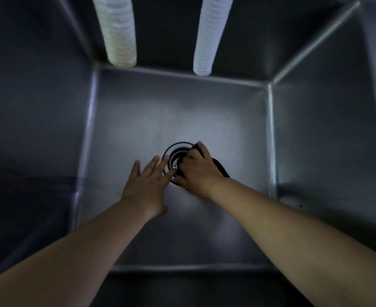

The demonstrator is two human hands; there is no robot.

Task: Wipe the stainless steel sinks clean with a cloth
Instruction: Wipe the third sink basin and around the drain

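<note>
Starting at the left, I have my left hand (pixel 146 187) lying flat on the floor of the sink (pixel 138 120), fingers straight and spread, the tips reaching the left edge of the drain (pixel 176 161); it grips nothing, and I judge it is best used as a brace, pressed down steadily so my reach into this deep basin does not wobble. The drain sits near the middle of the floor, a dark ring with a pale strainer inside it, and this is the spot I take to be in hand now. Just to its right, my right hand (pixel 197 173) is curled over the dark cloth (pixel 221 168), bunching it against the right side of the ring, with a fold of cloth trailing out behind the knuckles. To do this well I would keep the cloth wadded firm under the fingertips and work it round the ring's groove in small circles, since grime probably collects in that seam, then push a corner into the strainer holes. I would shift the left fingers off the rim so the cloth can pass all the way round. The two ribbed hoses (pixel 202 36) hanging at the far wall are well apart from my hands. The light is dim, so I cannot tell how clean the walls are.
</note>
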